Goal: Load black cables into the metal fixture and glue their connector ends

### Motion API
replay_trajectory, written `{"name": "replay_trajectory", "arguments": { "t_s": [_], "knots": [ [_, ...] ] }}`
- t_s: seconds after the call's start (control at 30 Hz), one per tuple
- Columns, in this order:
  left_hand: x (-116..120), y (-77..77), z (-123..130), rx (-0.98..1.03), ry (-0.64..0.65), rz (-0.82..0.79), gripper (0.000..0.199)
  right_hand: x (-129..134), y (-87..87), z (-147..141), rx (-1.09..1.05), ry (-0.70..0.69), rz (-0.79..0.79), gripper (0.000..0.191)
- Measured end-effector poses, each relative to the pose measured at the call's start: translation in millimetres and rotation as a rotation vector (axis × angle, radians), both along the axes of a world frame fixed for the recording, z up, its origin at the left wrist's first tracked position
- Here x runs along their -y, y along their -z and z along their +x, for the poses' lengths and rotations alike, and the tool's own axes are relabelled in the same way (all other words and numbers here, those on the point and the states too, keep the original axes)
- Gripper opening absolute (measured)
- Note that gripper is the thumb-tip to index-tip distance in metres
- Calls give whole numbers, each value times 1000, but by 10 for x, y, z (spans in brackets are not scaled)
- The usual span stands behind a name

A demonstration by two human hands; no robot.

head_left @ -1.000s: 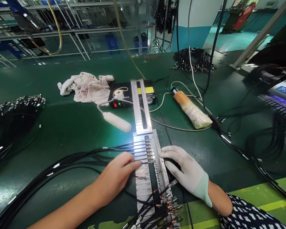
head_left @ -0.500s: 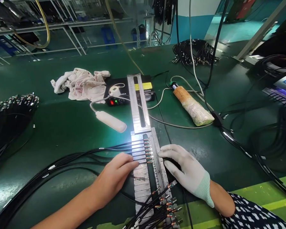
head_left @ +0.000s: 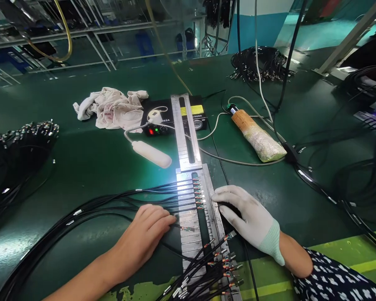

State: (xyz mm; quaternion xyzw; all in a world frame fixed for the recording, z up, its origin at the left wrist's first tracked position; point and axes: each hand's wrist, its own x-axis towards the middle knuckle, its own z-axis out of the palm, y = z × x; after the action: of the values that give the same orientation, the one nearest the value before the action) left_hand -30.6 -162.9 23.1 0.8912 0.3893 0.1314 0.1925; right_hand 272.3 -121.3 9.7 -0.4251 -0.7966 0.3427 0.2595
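Observation:
My bare left hand (head_left: 148,230) is at the left side of a slotted metal fixture (head_left: 189,246), its fingers drawn together on a black cable. That cable's stripped end with a small metal connector (head_left: 188,228) lies across the fixture. Above it, several black cables (head_left: 163,196) lie side by side in the slots, their connectors (head_left: 199,194) in a row over the central gap. My right hand (head_left: 249,215), in a white glove, rests its fingertips on the fixture's right rail (head_left: 210,188); its fingers are stretched out and the thumb is apart. A dark patch under its palm is unclear.
More cables with connectors (head_left: 221,265) lie across the fixture's near end. A white lamp (head_left: 152,154) shines beside it. Behind are a black control box (head_left: 163,127), a crumpled cloth (head_left: 115,110) and a wrapped handle (head_left: 258,136). Cable bundles lie at left (head_left: 25,159) and far right (head_left: 260,62).
My left hand has drawn back a little to the left, off the slotted cables, to the loose cable below. My right hand keeps its place on the rail. The view has shifted slightly.

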Motion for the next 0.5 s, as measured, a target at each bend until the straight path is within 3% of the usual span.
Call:
{"name": "replay_trajectory", "arguments": {
  "t_s": [0.1, 0.23, 0.37, 0.5],
  "knots": [
    [4, 20, -6, 87, -14, 9, 28, 0, 3, 4, -1, 4, -5, 27],
    [-26, 58, 98, 211, -15, 41, 38, -1, -3, 5, -9, 13, -11, 28],
    [-68, 32, 246, 177, 10, -8, 37, -2, -22, 1, -10, 5, -24, 30],
    [-63, 24, 308, 123, -49, -3, 34, -9, -34, -4, -6, 11, -27, 29]
  ]
}}
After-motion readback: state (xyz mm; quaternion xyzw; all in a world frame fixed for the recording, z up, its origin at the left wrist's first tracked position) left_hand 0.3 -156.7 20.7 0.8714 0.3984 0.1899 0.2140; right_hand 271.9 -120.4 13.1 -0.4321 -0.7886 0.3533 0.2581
